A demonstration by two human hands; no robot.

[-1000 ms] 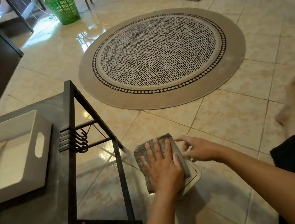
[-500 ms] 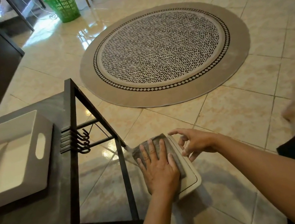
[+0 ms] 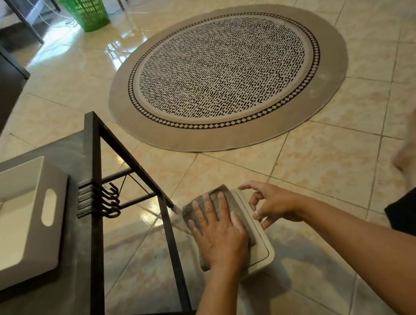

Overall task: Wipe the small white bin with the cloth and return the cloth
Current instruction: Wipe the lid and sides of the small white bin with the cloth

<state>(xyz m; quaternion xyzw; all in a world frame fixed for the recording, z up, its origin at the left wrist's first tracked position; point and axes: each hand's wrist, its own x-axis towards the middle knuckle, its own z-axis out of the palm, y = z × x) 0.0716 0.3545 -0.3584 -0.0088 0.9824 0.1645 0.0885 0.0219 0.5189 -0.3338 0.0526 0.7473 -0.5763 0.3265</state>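
Pressing flat, fingers spread, the left hand (image 3: 219, 234) lies palm-down on the grey cloth (image 3: 233, 205), which covers most of the lid of the small white bin (image 3: 261, 252). The bin stands on the tiled floor just right of the dark metal table (image 3: 108, 230). The right hand (image 3: 273, 205) is at the bin's right edge, loosely curled and gripping nothing; whether its fingertips touch the rim I cannot tell. On the table sits a white tray (image 3: 17, 218).
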